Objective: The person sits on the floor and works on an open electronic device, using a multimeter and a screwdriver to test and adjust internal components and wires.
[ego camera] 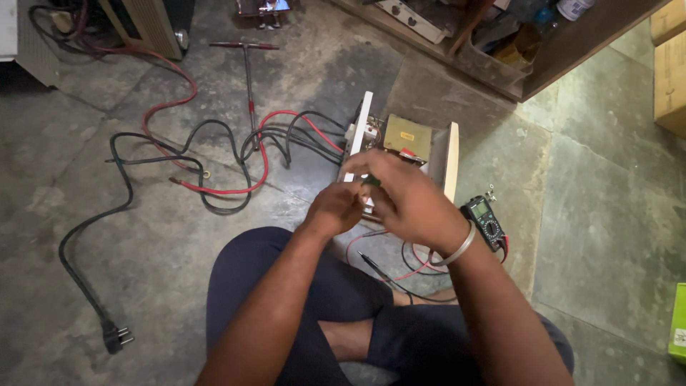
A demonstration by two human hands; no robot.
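my right hand [407, 200] fingers pinching small green part [371, 181] | left hand [336, 209] curled shut beside it | both over open white metal electronics box [450, 161] on floor

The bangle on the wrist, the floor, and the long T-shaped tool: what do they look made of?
Bangle: probably steel or silver, a plain pale ring with a dull shine.
Floor: stone or cement slabs, grey, matt, mottled, with joints showing.
T-shaped tool: likely metal, a thin straight grey shaft; its reddish crossbar may be coated.
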